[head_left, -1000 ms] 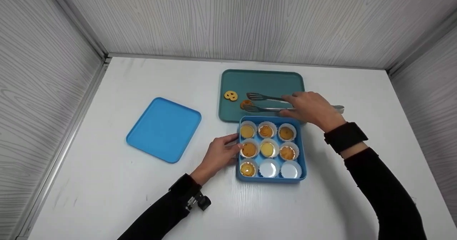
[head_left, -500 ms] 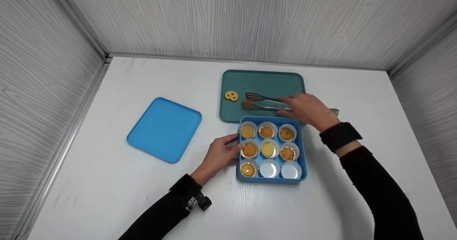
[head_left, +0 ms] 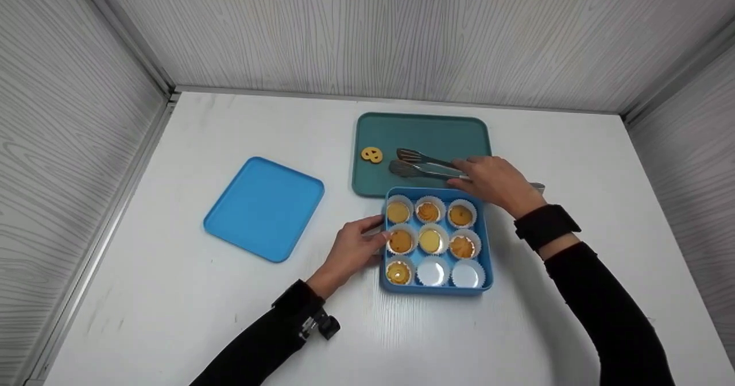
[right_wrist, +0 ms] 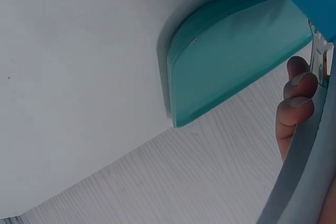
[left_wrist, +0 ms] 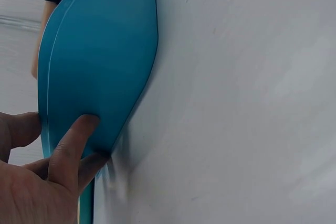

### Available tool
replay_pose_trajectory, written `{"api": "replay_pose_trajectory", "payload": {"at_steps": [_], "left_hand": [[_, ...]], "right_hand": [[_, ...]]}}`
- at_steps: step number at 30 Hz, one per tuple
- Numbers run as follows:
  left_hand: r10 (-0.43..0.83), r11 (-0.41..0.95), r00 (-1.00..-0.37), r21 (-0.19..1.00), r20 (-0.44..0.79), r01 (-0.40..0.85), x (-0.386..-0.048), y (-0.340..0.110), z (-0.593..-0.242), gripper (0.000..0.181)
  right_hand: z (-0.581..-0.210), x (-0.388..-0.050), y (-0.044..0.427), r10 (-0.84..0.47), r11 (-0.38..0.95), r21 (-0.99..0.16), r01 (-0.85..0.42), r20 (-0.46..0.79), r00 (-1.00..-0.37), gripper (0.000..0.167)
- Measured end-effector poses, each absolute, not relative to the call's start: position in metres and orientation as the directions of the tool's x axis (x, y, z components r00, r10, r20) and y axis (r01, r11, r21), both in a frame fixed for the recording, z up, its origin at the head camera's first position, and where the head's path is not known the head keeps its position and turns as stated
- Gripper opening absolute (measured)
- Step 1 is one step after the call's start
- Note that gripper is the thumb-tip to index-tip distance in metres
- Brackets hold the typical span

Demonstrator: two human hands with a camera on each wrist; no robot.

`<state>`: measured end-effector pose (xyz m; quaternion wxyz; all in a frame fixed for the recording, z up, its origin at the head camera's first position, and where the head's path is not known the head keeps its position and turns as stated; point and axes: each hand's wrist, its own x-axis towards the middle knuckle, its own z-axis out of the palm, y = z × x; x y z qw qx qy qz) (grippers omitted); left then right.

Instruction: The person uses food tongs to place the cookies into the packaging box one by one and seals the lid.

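In the head view my left hand (head_left: 347, 254) holds the left wall of a blue box (head_left: 488, 259), thumb over the rim and fingers outside. The left wrist view shows those fingers (left_wrist: 65, 166) against the box side (left_wrist: 100, 61). Several white paper cups inside contain cookies; two front cups (head_left: 432, 271) (head_left: 468, 273) look empty. My right hand (head_left: 499, 182) grips metal tongs (head_left: 439, 173) over the green tray (head_left: 425, 127), the two slotted heads slightly apart. A pretzel-shaped cookie (head_left: 372, 155) lies left of them. Whether anything is under the lower head is unclear.
A flat blue square tray or lid (head_left: 264, 208) lies to the left on the white table (head_left: 172, 294). The green tray sits directly behind the box, its front edge partly hidden by it. Grey wood-grain walls (head_left: 367, 35) stand behind and at both sides.
The orange-brown cookie seen by the tongs' lower head is now hidden from view. My right hand has shifted slightly left and toward the front; the tongs' heads are closer together. My left hand stays put.
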<state>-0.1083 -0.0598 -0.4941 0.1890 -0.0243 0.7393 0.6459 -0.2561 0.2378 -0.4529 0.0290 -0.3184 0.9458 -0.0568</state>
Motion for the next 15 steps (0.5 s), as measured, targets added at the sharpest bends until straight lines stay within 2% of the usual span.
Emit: {"api": "replay_pose_trajectory", "payload": {"at_steps": [8,15], "left_hand": [[0.201,0.175,-0.927,0.943,-0.315,-0.283,-0.109,-0.06,-0.494,0.053],[0.197,0.186,-0.924,0.938,-0.328,-0.294,-0.109,-0.059,-0.494,0.053]], "right_hand": [[-0.449,-0.255,0.247,-0.582,0.802,-0.179,-0.571,-0.018,-0.813,0.054],[-0.442,-0.249,0.257,-0.584,0.777,-0.281,-0.564,0.015,-0.812,0.055]]}}
